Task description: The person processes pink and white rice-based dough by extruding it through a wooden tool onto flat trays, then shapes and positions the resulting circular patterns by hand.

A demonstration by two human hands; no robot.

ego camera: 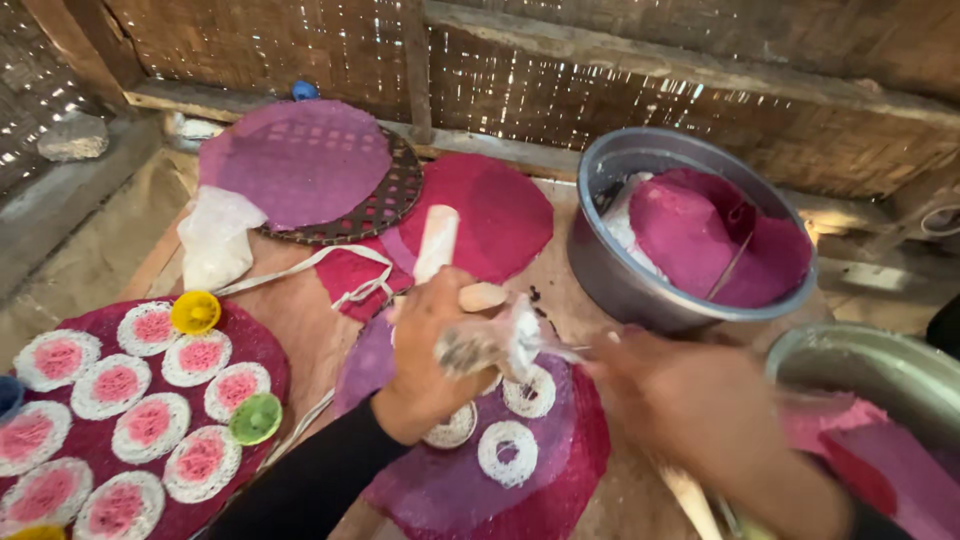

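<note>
My left hand [432, 345] grips a small clear plastic bag [490, 345] with white paste in it, held above a round purple-red sheet [560, 470]. White ring shapes [507, 452] lie on that sheet below the bag. My right hand [690, 400] is blurred just right of the bag, its fingertips pinching the bag's thin end. A white rolling pin [435, 243] lies behind my left hand.
A tray [265, 350] at the left carries several white-and-pink discs, a yellow cup [195, 312] and a green cup [255, 418]. A metal bowl [610, 270] holds magenta sheets. A woven round mat [390, 200] bears a purple sheet. Another metal basin [880, 370] stands at the right.
</note>
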